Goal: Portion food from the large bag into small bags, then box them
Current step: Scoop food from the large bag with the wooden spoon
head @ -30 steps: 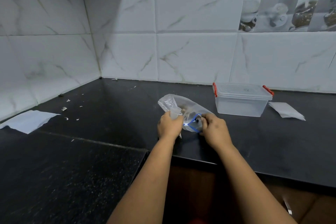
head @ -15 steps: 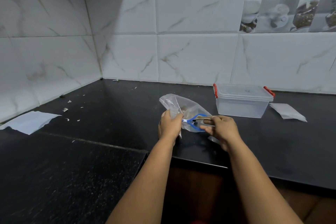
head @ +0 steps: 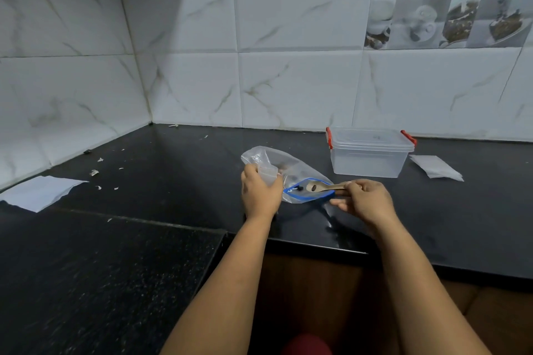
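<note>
The left hand covers part of the small bag — its contents cannot be told. The dark pieces on the spoon are too small to identify — the handle end is hidden inside the right hand.

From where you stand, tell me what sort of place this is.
Most likely a home kitchen. A dark stone countertop runs into a corner under white marble-look wall tiles, a few of them decorative cup-print tiles, and a lidded plastic food container stands by the wall.
</note>
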